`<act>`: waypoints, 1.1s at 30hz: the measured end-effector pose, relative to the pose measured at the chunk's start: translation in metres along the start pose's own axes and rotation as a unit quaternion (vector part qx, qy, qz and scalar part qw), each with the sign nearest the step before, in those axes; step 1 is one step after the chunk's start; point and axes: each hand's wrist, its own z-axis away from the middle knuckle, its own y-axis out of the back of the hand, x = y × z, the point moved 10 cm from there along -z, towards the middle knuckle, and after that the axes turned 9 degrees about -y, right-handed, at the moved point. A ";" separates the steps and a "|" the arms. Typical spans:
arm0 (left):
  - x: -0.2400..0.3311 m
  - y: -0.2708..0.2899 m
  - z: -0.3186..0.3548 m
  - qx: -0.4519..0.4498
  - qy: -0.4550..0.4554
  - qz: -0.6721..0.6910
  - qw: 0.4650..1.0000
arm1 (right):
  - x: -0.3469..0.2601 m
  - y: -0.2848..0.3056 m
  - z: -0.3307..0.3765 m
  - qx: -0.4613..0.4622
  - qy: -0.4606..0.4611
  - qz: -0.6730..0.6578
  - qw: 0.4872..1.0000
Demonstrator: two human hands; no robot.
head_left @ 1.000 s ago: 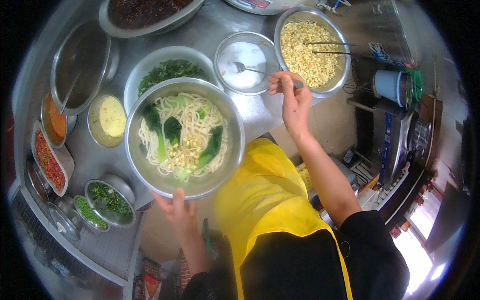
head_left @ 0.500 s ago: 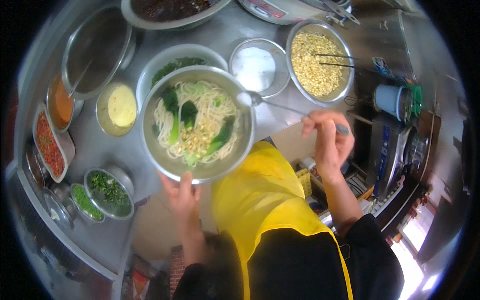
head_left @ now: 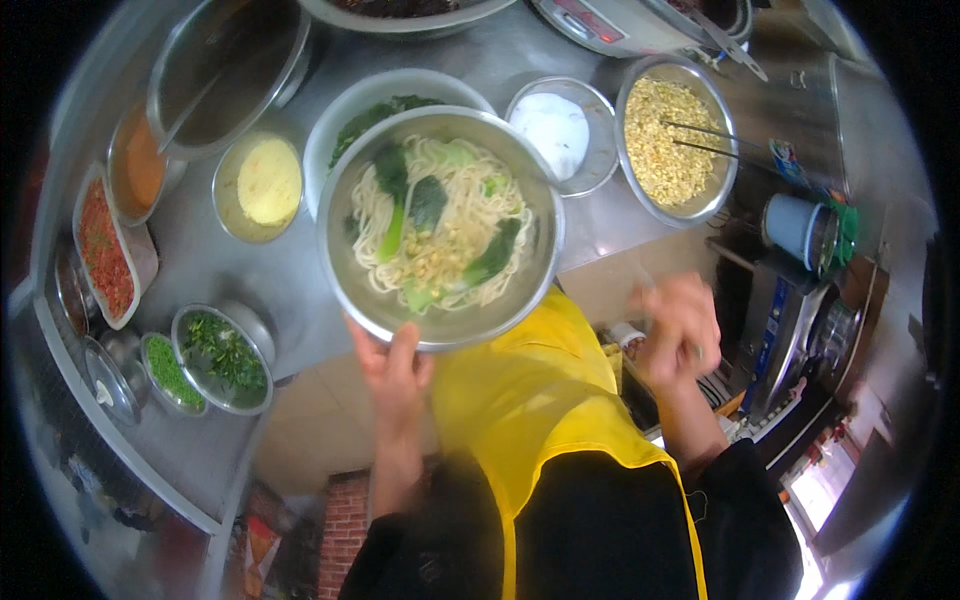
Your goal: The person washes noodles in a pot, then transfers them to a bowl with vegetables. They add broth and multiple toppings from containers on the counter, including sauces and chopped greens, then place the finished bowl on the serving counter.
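Note:
My left hand (head_left: pixel 390 365) grips the near rim of a metal bowl (head_left: pixel 343 290), thumb over the edge, and holds it tilted over the counter's edge. In the bowl lie noodles (head_left: pixel 450 165), dark green leafy vegetables (head_left: pixel 491 255) and a small heap of chopped nuts (head_left: pixel 430 258). My right hand (head_left: pixel 682 330) is off to the right of the bowl, fingers curled and blurred by motion. It appears to keep hold of the thin-handled spoon, now only a faint smear; the spoon's head cannot be made out.
Behind the bowl stand a bowl of greens (head_left: pixel 318 150), a bowl of white powder (head_left: pixel 550 130) and a bowl of chopped nuts (head_left: pixel 670 130) with chopsticks. At left are a yellow paste bowl (head_left: pixel 268 182), red chopped topping (head_left: pixel 107 250), and chopped herbs (head_left: pixel 222 350). A scale (head_left: pixel 600 25) sits at the back.
My right hand has drawn the spoon away from above the noodle bowl, and the hand has dropped slightly. The whole view has shifted, with the counter's things appearing further right.

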 end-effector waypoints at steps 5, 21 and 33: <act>0.007 0.015 0.006 0.057 -0.006 -0.044 0.997 | 0.106 -0.049 -0.010 0.017 -0.204 -0.084 0.975; 0.022 0.026 0.001 0.050 -0.035 -0.032 0.998 | 0.141 -0.048 0.004 0.084 -0.351 -0.250 0.898; 0.006 0.125 0.056 0.145 -0.033 -0.092 0.985 | 0.007 -0.158 -0.071 -0.113 -0.157 -0.298 0.935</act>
